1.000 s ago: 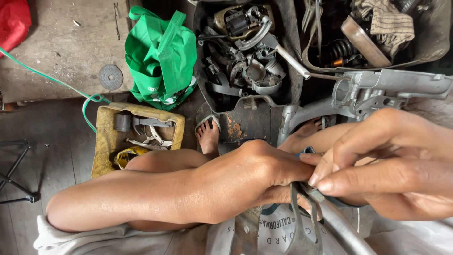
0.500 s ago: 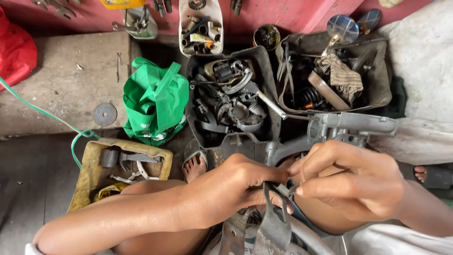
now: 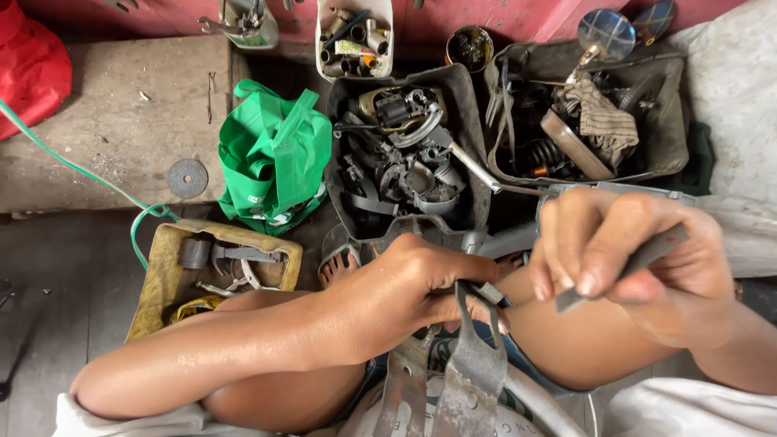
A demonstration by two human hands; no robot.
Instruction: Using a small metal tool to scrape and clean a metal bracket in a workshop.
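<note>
While in right hand [image 3: 639, 267], tool [image 3: 627, 267] diagonal, tip lower-left.

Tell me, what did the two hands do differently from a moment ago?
The right hand drew away from the left hand and now holds a thin grey tool apart from it. Before, both hands pinched together at one spot. The left hand stays on the grey metal part. The green bag hasn't moved.
</note>
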